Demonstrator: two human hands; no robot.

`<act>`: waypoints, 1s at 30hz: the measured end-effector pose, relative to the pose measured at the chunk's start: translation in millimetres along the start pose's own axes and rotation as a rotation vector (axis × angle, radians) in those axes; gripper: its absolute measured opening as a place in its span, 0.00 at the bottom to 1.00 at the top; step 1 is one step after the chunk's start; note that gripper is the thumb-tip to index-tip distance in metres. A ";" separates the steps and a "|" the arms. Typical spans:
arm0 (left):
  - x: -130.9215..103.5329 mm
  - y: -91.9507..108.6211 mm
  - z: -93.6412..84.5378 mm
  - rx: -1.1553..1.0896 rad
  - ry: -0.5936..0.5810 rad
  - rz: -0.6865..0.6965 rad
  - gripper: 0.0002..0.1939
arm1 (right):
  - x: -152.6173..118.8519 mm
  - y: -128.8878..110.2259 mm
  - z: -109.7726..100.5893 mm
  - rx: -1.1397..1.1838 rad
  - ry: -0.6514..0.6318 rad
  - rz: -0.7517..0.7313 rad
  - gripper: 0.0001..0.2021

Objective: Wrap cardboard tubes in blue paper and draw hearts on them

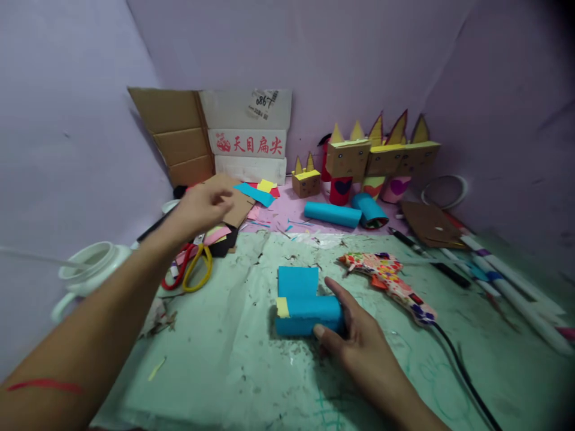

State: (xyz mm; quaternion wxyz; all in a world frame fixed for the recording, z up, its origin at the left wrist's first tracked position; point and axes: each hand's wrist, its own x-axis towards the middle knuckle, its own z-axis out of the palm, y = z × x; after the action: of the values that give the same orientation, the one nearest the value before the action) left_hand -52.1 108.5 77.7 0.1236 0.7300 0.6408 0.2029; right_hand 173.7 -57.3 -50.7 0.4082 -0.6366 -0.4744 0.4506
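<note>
My right hand (pixel 359 341) holds a short blue paper-covered roll (pixel 305 317) low over the table, thumb on its front and index finger stretched out above it. The roll has a small pale yellow patch at its left end, and a flat blue flap stands up behind it. Reaching forward at the left, my left hand (pixel 204 206) hovers over a pile of cardboard (pixel 242 212) and coloured paper; its fingers are loosely bent and apart, with nothing seen in them. A blue paper strip (pixel 255 194) lies just beyond its fingertips. Scissors (pixel 195 263) with red and yellow handles lie beneath my left forearm.
A flower-patterned glue gun (pixel 390 281) with a black cord lies at the right. Blue tubes (pixel 332 214) and cardboard figures (pixel 348 158) with pointed ears stand farther back. A white teapot-like vessel (pixel 92 266) is at the left, an opened carton (pixel 247 134) against the wall.
</note>
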 end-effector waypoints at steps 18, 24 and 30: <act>-120.9 -80.5 -17.0 0.779 -0.564 -0.254 0.11 | -2.5 2.5 1.7 -0.039 0.042 0.002 0.36; -161.9 -116.0 8.3 0.756 -0.201 -0.307 0.18 | -1.3 -10.7 -0.9 0.006 -0.012 0.048 0.37; -144.8 -104.6 14.3 0.597 0.251 -0.092 0.13 | -1.8 -9.7 0.8 0.037 0.015 0.008 0.34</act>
State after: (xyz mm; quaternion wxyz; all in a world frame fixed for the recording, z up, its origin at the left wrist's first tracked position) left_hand -152.2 -17.6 -1.1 -0.1670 0.6736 0.7145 0.0888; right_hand 170.3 -56.8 -41.4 0.4215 -0.6342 -0.4605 0.4562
